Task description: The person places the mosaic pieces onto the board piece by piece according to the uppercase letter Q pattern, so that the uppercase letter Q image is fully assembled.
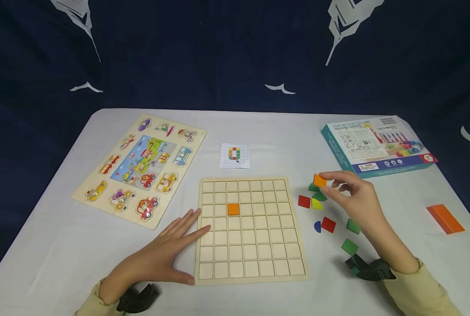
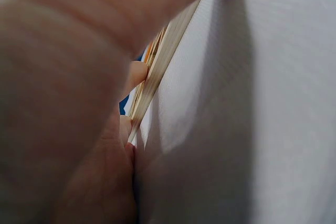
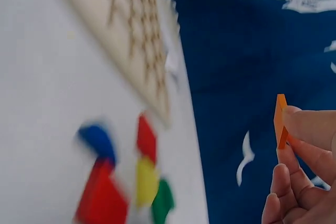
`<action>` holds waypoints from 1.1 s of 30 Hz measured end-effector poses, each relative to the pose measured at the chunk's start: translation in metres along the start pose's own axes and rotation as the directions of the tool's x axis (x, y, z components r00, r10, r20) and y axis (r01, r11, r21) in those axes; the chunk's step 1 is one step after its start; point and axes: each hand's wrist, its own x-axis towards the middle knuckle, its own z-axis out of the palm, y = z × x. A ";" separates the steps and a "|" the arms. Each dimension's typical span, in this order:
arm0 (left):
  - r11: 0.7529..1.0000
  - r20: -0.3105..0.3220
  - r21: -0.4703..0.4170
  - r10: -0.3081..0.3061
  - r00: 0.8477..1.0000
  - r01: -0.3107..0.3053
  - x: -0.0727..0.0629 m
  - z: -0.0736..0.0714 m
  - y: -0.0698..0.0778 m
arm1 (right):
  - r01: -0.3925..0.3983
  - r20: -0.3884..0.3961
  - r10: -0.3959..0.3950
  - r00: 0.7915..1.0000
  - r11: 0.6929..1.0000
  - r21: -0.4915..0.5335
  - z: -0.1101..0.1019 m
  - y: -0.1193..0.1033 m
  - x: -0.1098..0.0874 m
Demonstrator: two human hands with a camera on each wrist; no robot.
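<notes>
Between thumb and fingers, my right hand (image 1: 353, 193) pinches an orange square tile (image 1: 319, 180), raised over the loose pieces right of the board. The same orange tile (image 3: 280, 121) shows nearly edge-on in the right wrist view. My left hand (image 1: 163, 248) lies with spread, straight fingers at the left edge of the wooden grid board (image 1: 252, 279), index fingertip on its surface. One orange square (image 1: 233, 209) sits in a cell of the third row. Below the right hand lie red tiles (image 1: 328, 225), green tiles (image 1: 350, 246), a yellow piece (image 1: 317, 204) and a blue half-round (image 1: 317, 227).
A small pattern card (image 1: 235, 163) lies behind the board. At the left is a wooden vehicle puzzle (image 1: 118, 193); at the back right, a teal and white box (image 1: 361, 145). Orange pieces (image 1: 446, 219) lie near the table's right edge.
</notes>
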 end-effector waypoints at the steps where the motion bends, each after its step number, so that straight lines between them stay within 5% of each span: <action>1: 1.000 0.000 0.000 -0.003 1.000 0.003 0.000 0.000 0.000 | 0.001 0.011 -0.001 1.000 1.000 0.013 0.002 -0.013 0.003; 5: 1.000 0.000 0.001 -0.008 1.000 0.008 0.001 0.000 -0.001 | -0.009 0.071 0.003 0.997 0.996 0.090 0.013 -0.072 0.010; 10: 1.000 -0.006 -0.010 -0.002 1.000 0.002 0.000 -0.001 -0.002 | 0.034 0.156 -0.070 0.985 0.975 0.221 0.047 -0.092 0.007; 18: 1.000 0.000 -0.028 -0.008 1.000 0.008 -0.002 0.002 0.000 | -0.018 0.346 -0.100 0.933 0.947 0.321 0.101 -0.103 -0.008; 24: 1.000 0.005 -0.028 -0.008 1.000 0.008 -0.001 0.002 -0.001 | -0.100 0.443 -0.048 0.895 0.947 0.306 0.120 -0.101 -0.014; 33: 0.998 0.016 -0.046 -0.031 0.999 0.032 0.000 0.001 0.000 | 0.012 0.427 -0.098 0.899 0.980 0.200 0.130 -0.097 -0.022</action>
